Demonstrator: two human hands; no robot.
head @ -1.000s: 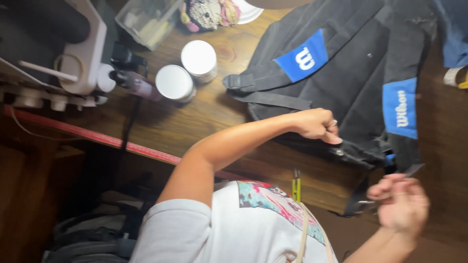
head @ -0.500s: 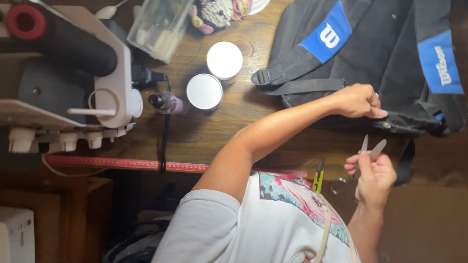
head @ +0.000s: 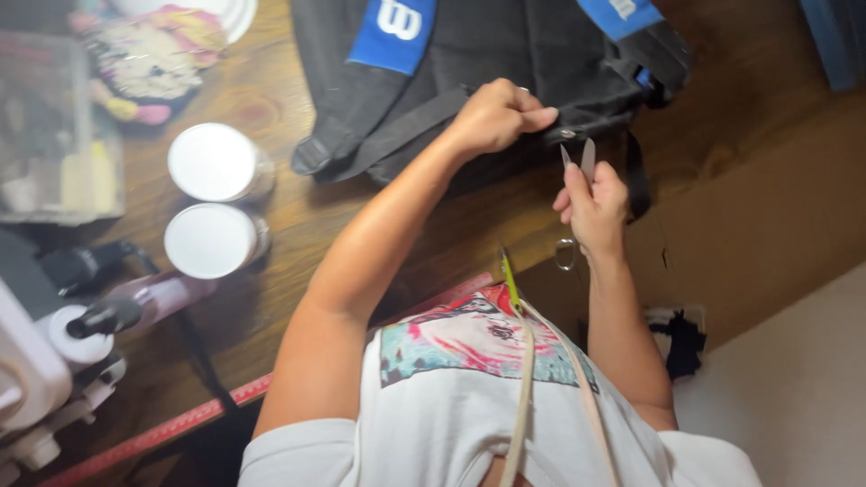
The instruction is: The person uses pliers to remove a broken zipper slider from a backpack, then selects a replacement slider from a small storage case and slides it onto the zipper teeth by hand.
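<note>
The left hand (head: 498,115) is closing its fingers on the lower edge of a black backpack (head: 505,63), pinching the fabric just beside a small metal fitting. The right hand (head: 594,209) is gripping a pair of small thread snips (head: 577,160), its fingers wrapped tight round the handle while the two pale blades are standing slightly apart and pointing up at the same edge of the bag, close to the left hand's fingertips but not quite touching the cloth as far as I can tell. A little metal ring (head: 566,254) is hanging below the right hand.

The backpack is lying flat on a wooden table (head: 271,298), taking up the far middle of it, with blue patches showing on its straps and a black webbing strap (head: 379,140) running out beneath the left forearm.

Further off, on the left part of the table, two round white-lidded jars (head: 215,200) are standing side by side. Nearer the edge a pinkish bottle with a black cap (head: 135,307) is lying on its side, next to a white machine (head: 27,379). A red ruler strip (head: 180,424) is running along the table's near edge. The person is wearing a white printed T-shirt (head: 469,406).
</note>
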